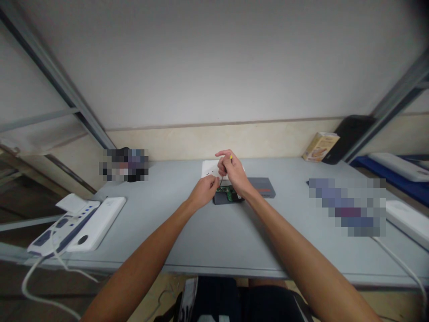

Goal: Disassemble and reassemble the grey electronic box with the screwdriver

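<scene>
An opened dark device, possibly a phone, with a green circuit board (229, 196) lies on the table between my hands. My right hand (234, 172) is closed round a thin screwdriver (231, 157) with a yellow end, held above the board. The slim shaft slants down toward the upper left part of the device. My left hand (205, 190) is pinched at the left edge of the device, close to the tool's tip; what its fingers hold is too small to tell. Behind lies a white sheet (208, 167) with several small dark specks, possibly screws.
Right of the device sits a dark grey box (263, 185) with red marking. A white power strip (63, 228) and a white power bank (100, 221) lie at left. A yellow carton (321, 146) stands at the back right. Blurred-out items lie on both sides.
</scene>
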`<control>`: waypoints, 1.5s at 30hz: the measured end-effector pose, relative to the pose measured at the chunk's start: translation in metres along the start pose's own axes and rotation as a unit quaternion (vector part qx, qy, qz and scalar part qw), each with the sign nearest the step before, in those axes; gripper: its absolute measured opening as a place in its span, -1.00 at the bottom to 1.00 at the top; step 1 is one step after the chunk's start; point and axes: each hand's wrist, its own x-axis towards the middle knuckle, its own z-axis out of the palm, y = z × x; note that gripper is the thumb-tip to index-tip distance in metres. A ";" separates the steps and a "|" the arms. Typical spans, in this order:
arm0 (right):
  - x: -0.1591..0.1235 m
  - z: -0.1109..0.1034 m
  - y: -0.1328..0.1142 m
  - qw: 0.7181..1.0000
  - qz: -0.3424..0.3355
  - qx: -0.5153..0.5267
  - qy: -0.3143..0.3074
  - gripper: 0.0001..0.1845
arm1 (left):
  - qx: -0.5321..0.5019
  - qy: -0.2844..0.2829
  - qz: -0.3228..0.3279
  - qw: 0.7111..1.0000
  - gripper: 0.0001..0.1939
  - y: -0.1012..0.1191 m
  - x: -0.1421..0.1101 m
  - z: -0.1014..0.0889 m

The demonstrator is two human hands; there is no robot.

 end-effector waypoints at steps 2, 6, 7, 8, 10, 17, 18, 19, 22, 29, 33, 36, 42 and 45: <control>0.000 0.001 -0.002 1.000 -0.003 -0.004 -0.021 -0.45 | 0.001 0.000 0.006 1.000 -0.58 0.000 0.000 0.000; -0.002 0.004 -0.006 0.999 -0.003 -0.021 -0.043 -0.59 | -0.005 0.002 0.000 1.000 -0.57 -0.002 0.002 0.002; -0.003 0.005 -0.007 0.999 0.002 -0.011 -0.044 -0.59 | -0.008 0.002 -0.001 1.000 -0.57 -0.003 0.002 0.002; -0.004 0.005 -0.007 0.999 0.005 -0.002 -0.040 -0.57 | -0.010 0.001 0.001 1.000 -0.57 -0.004 0.002 0.002; -0.004 0.006 -0.006 1.000 0.003 -0.006 -0.025 -0.54 | -0.009 0.000 0.010 1.000 -0.57 -0.006 0.002 0.003; -0.001 0.007 -0.004 1.000 -0.011 0.004 -0.012 -0.48 | 0.000 -0.001 0.030 1.000 -0.57 -0.005 0.001 0.002; -0.001 0.007 -0.004 1.000 -0.014 0.001 -0.009 -0.51 | -0.001 -0.001 0.032 0.999 -0.58 -0.004 0.001 0.002; -0.001 0.007 -0.003 1.000 -0.017 -0.002 -0.006 -0.53 | -0.002 -0.003 0.032 0.999 -0.58 -0.004 0.001 0.002; -0.002 0.007 -0.003 1.000 -0.027 -0.007 0.003 -0.56 | -0.005 -0.005 0.031 0.999 -0.59 -0.004 0.001 0.001; -0.005 0.007 -0.008 0.999 -0.020 -0.029 0.000 -0.57 | -0.009 -0.005 0.018 1.000 -0.57 -0.006 0.001 0.003; -0.004 0.005 -0.003 1.000 -0.015 -0.003 -0.008 -0.58 | 0.000 -0.001 0.016 1.000 -0.56 -0.007 0.002 0.004; -0.001 0.004 0.001 1.000 -0.002 0.019 -0.014 -0.52 | 0.003 0.002 0.022 1.000 -0.57 -0.008 0.002 0.004; 0.002 0.000 0.002 0.997 0.006 0.072 0.026 -0.54 | -0.006 0.004 0.007 1.000 -0.57 -0.008 0.001 0.005; 0.005 -0.003 0.002 0.994 0.000 0.103 0.045 -0.54 | 0.003 0.008 0.020 1.000 -0.57 -0.008 0.001 0.004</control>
